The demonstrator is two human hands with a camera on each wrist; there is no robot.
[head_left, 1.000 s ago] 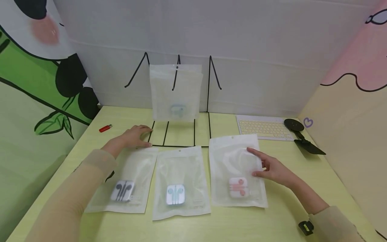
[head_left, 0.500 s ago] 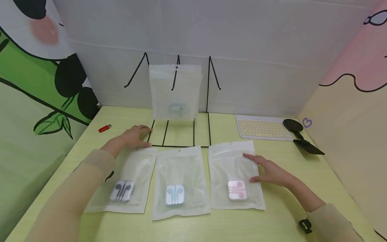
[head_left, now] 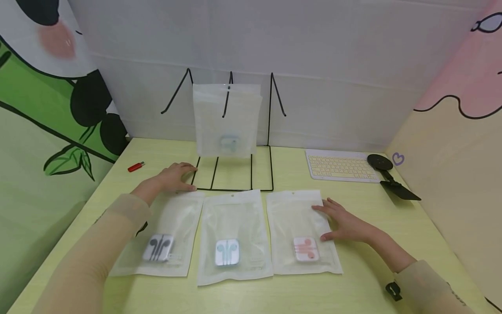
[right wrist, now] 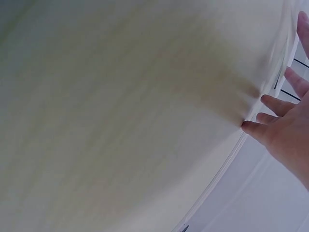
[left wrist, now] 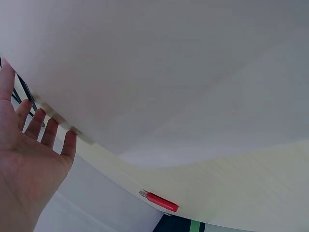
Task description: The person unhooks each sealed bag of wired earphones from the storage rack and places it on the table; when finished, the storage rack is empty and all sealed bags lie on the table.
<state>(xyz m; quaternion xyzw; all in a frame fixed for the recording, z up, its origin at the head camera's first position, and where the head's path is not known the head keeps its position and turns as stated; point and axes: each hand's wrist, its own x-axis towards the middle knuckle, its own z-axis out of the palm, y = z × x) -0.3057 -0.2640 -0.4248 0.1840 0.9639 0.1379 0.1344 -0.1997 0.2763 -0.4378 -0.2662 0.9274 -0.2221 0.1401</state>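
Three translucent white zip bags with earphones lie in a row on the table. The left bag (head_left: 176, 218) has dark grey earphones, the middle bag (head_left: 235, 222) light blue ones, and the right bag (head_left: 290, 218) pink ones. My right hand (head_left: 347, 223) rests with spread fingers and thumb on the right bag's right edge. By the front left corner of a black wire rack's base (head_left: 231, 189), above the left bag's top edge, my left hand (head_left: 172, 178) lies with fingers extended and holds nothing. In the left wrist view its palm (left wrist: 29, 159) shows.
Another zip bag (head_left: 227, 113) hangs from the rack's middle hook; the two side hooks (head_left: 174, 93) stick forward. A red USB stick (head_left: 136, 167) lies at the left. At the back right sit a white keyboard (head_left: 343, 165) and a black folding stand (head_left: 396, 185).
My right hand has drawn the right bag toward me and slightly left, level with the other two bags. The left hand has stayed in place.
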